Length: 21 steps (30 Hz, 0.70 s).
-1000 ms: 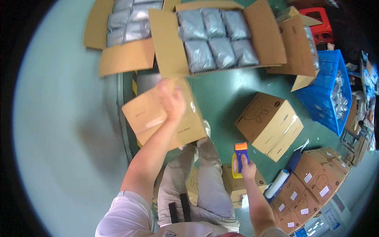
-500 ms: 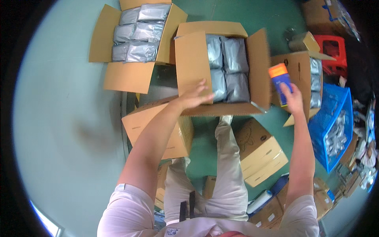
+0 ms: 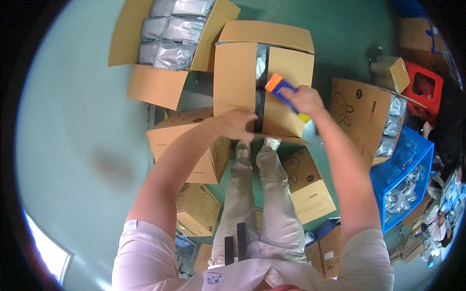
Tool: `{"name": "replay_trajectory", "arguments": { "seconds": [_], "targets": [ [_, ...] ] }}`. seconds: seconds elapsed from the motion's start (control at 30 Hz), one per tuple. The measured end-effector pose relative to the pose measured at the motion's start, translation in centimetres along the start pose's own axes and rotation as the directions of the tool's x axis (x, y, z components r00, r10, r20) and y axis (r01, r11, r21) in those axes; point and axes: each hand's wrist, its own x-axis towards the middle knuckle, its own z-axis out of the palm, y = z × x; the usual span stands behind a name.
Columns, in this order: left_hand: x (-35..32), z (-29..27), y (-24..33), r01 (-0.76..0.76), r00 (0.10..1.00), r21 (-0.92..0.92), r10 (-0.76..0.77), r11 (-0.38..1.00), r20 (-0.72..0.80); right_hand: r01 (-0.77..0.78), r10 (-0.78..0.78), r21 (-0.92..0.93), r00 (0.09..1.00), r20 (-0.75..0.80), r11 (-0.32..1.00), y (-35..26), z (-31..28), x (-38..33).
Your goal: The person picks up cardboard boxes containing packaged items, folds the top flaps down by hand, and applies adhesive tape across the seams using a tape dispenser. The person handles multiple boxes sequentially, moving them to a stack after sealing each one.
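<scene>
At the centre of the frame I see the left hand (image 3: pixel 238 125) with its fingers spread, over the near end of the left flap (image 3: pixel 235 72) of a large brown cardboard box (image 3: pixel 264 33). Its fingertips reach toward the gap between the flaps; blur keeps me from telling how firmly it presses. Just right of centre, I have the right hand (image 3: pixel 307 101) wrapped around a blue handheld tape dispenser (image 3: pixel 281 90) with an orange end, tilted over the right flap (image 3: pixel 293 63).

The box sits in the upper middle, both side flaps folded inward and the far one slanting outward. Through the gap I make out silver-grey plastic packets (image 3: pixel 261 60). At upper left I see an open brown carton (image 3: pixel 158 89) filled with similar packets; at right, a brown carton printed with an animal drawing (image 3: pixel 352 114) and a blue plastic basket (image 3: pixel 398 150).
</scene>
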Motion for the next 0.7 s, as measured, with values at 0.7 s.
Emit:
{"name": "replay_trajectory", "arguments": {
  "seconds": [0.7],
  "targets": [
    [9.6,-18.3,-16.3,-0.146,0.544,-0.798,-0.626,0.585,-0.559,0.196,-0.256,-0.334,0.956,-0.144,0.922,-0.1,6.2,-3.0]
  ]
}}
